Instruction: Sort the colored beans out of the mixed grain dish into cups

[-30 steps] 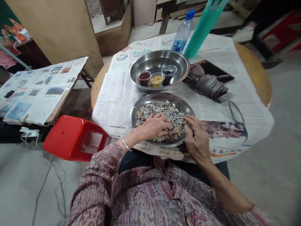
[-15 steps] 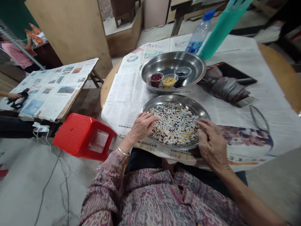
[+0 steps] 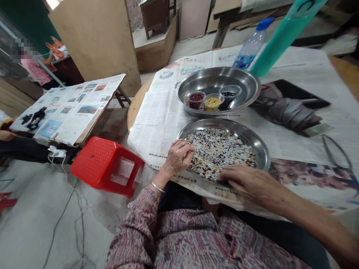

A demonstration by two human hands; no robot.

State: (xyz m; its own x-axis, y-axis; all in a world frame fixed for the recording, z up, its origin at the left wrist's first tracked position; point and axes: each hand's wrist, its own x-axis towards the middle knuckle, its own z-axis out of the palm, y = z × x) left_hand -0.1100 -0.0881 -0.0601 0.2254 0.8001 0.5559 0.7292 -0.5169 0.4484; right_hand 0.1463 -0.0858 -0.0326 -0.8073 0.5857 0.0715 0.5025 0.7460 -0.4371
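Observation:
A shallow steel plate (image 3: 263, 147) lies in front of me, spread with mixed grains and beans (image 3: 220, 149) in white, black, yellow and dark red. At the plate's left rim is my left hand (image 3: 179, 155), its fingers curled and thumb against them; what they hold is too small to name. My right hand (image 3: 246, 183) reaches across the near rim, fingers bent together down at the grains, tips partly hidden. Behind stands a wider steel basin (image 3: 246, 87) with three clear cups: red beans (image 3: 195, 98), yellow beans (image 3: 212, 104) and black beans (image 3: 229, 93).
Newspaper (image 3: 151, 119) covers the round table. A water bottle (image 3: 251, 46), a green tube-shaped container (image 3: 286, 41), a folded grey umbrella (image 3: 291, 112) and a dark flat case (image 3: 303, 93) stand or lie beyond the basin. A red stool (image 3: 98, 160) is to the left. Other people are farther left.
My right hand has moved from the plate's right rim to its near edge, over the grains. My left hand stays by the left rim, more curled. The view has shifted slightly left.

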